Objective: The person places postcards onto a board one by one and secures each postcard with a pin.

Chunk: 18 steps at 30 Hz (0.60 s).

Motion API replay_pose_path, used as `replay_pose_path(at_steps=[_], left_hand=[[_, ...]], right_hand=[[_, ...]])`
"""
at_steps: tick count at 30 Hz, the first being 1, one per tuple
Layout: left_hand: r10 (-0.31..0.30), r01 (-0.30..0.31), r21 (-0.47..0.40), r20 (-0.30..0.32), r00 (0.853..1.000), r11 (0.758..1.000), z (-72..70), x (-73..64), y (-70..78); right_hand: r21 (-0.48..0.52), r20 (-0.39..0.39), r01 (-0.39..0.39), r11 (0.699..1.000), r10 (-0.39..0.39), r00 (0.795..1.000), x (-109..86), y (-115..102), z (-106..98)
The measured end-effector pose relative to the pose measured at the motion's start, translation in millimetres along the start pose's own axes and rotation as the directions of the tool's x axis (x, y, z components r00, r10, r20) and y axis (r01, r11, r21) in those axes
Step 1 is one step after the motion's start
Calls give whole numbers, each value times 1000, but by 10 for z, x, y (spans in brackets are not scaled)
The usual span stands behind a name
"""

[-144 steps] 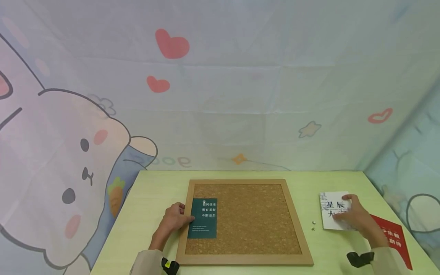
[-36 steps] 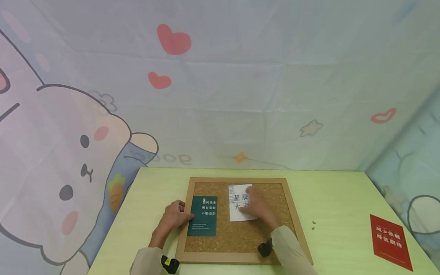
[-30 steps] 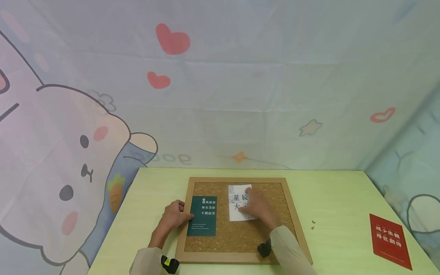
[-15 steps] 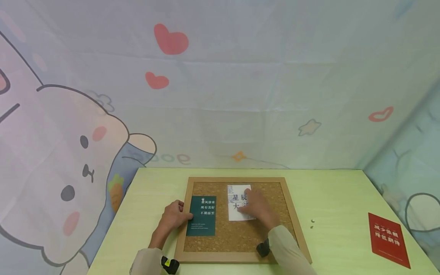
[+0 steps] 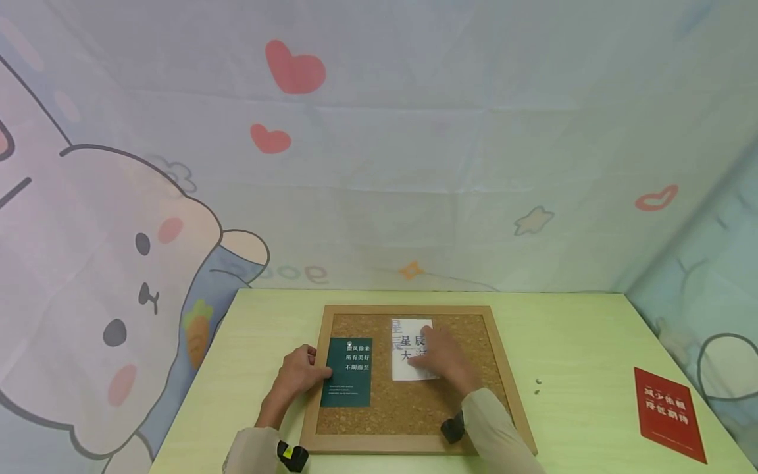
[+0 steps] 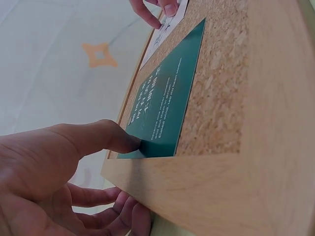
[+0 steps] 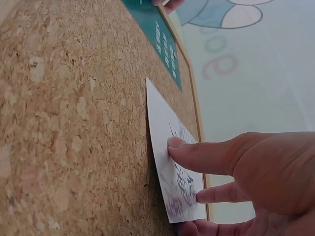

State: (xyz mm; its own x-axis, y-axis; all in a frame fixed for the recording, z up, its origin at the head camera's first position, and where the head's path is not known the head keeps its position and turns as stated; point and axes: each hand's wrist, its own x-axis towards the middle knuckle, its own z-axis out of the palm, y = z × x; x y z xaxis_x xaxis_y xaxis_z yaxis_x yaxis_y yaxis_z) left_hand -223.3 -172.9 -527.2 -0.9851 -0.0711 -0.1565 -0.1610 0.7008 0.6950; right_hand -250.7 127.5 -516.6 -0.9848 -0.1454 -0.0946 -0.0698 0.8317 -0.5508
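Note:
A cork board (image 5: 379,421) with a wooden frame lies on the table. My left hand (image 5: 299,370) grips its left edge, the thumb (image 6: 125,142) resting on a green card (image 6: 170,105) and the other fingers curled along the frame's outer side. Near that card's top is a small pin (image 5: 349,343). Over the board's upper middle, my right hand (image 5: 447,359) holds a white card (image 5: 399,367) with dark lettering. The right thumb (image 7: 197,155) presses on the card's face, and the other fingers are at its edge. In the right wrist view, shadow shows under one long edge of the card.
Two small pins (image 5: 538,381) lie on the table (image 5: 583,342) to the right of the board. Farther right, near the table's edge, is a red card (image 5: 669,411) with white lettering. A printed cloth backdrop (image 5: 379,164) stands behind the table.
Several seconds ago the white card lay on the table at the right, under my right hand; both then moved left onto the board. Over the last second they barely shift. My left hand stays put.

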Motion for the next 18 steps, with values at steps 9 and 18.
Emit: replay_pose_path(at_steps=[9, 18], left_hand=[[-6, 6, -6, 1, 1000, 1000, 3, 1, 11], [-1, 1, 4, 3, 1000, 1000, 2, 10, 13]], right_hand=[[-12, -14, 11, 1000, -11, 1000, 10, 29, 35], [-21, -16, 4, 1000, -5, 1000, 12, 41, 39]])
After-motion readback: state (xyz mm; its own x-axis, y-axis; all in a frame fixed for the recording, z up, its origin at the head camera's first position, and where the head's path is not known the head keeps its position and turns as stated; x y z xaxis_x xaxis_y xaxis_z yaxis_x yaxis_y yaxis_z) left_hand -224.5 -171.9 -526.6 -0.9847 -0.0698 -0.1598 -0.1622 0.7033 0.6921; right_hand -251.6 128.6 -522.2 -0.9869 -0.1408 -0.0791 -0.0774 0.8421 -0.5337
